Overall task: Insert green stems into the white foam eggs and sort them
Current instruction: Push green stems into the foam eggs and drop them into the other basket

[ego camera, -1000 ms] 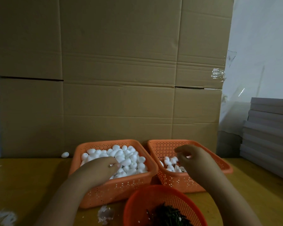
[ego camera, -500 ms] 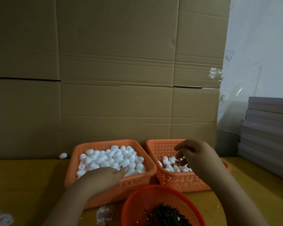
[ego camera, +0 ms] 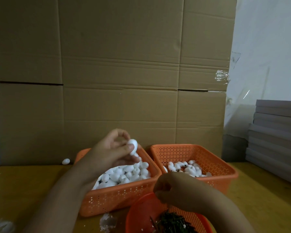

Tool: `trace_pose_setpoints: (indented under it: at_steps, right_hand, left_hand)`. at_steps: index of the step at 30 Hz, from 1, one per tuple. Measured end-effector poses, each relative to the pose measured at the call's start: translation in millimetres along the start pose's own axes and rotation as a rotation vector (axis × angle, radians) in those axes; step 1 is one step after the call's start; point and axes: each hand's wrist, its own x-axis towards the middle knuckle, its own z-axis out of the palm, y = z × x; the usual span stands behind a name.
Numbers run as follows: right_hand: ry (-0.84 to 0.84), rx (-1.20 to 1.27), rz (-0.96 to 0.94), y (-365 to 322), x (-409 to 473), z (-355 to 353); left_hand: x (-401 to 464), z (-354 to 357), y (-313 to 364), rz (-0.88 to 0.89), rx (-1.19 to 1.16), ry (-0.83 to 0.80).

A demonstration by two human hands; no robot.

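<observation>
My left hand [ego camera: 113, 151] is raised above the left orange basket [ego camera: 118, 197] and pinches one white foam egg [ego camera: 133, 146] between thumb and fingers. That basket is heaped with plain foam eggs [ego camera: 124, 175]. The right orange basket [ego camera: 208, 158] holds fewer eggs [ego camera: 185, 167], some with dark stem ends showing. My right hand [ego camera: 176, 190] hovers with curled fingers over the round orange bowl [ego camera: 141, 214] of green stems [ego camera: 173, 224]; whether it holds a stem is hidden.
A tall cardboard wall [ego camera: 116, 73] stands right behind the baskets. One stray egg [ego camera: 65, 161] lies on the wooden table [ego camera: 23, 190] by the wall. Grey boards [ego camera: 275, 132] are stacked at the right. White scraps [ego camera: 107, 222] lie near the bowl.
My left hand has lifted out of the left basket with an egg. My right hand has come back from the right basket to the bowl of stems.
</observation>
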Motion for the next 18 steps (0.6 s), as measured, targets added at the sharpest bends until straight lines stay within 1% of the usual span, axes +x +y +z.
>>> trace_pose_setpoints:
  at_steps: [2, 3, 5, 7, 9, 10, 11, 13, 15, 16, 18]
  right_hand:
    - [0.004, -0.011, -0.015, 0.0, 1.0, 2.1]
    - [0.004, -0.016, -0.022, -0.1, 1.7, 3.7]
    - [0.007, -0.016, -0.029, -1.2, 2.3, 7.4]
    - [0.074, -0.019, -0.042, -3.2, 3.2, 8.4]
    - [0.266, 0.037, -0.083, -9.1, 3.0, 5.3]
    - [0.385, 0.152, -0.114, -13.5, 1.7, 2.2]
    - [0.486, 0.326, -0.147, -18.8, -0.7, -1.7]
    - [0.606, 0.716, -0.217, -30.9, -9.0, -12.4]
    - [0.635, 0.989, -0.29, -40.8, -20.0, -22.5]
    - [0.616, 1.074, -0.325, -44.8, -25.3, -25.7]
    - [0.551, 1.145, -0.367, -50.0, -32.5, -28.1]
  left_hand:
    - [-6.3, 4.7, 13.6, 0.063, -0.157, -0.065]
    - [-9.4, 7.0, 19.7, 0.104, -0.199, -0.083]
    - [-14.6, 11.5, 28.2, 0.192, -0.205, -0.085]
    - [-19.0, 16.4, 33.7, 0.285, -0.105, -0.05]
    - [-21.3, 21.2, 36.8, 0.392, 0.107, 0.027]
    - [-22.2, 24.1, 37.9, 0.442, 0.227, 0.074]
    - [-23.4, 27.4, 38.6, 0.48, 0.334, 0.115]
    - [-26.1, 34.4, 39.5, 0.542, 0.475, 0.162]
    - [-28.6, 40.7, 40.3, 0.599, 0.554, 0.176]
    - [-29.4, 42.8, 41.1, 0.629, 0.591, 0.182]
    - [-29.3, 44.8, 42.4, 0.691, 0.643, 0.169]
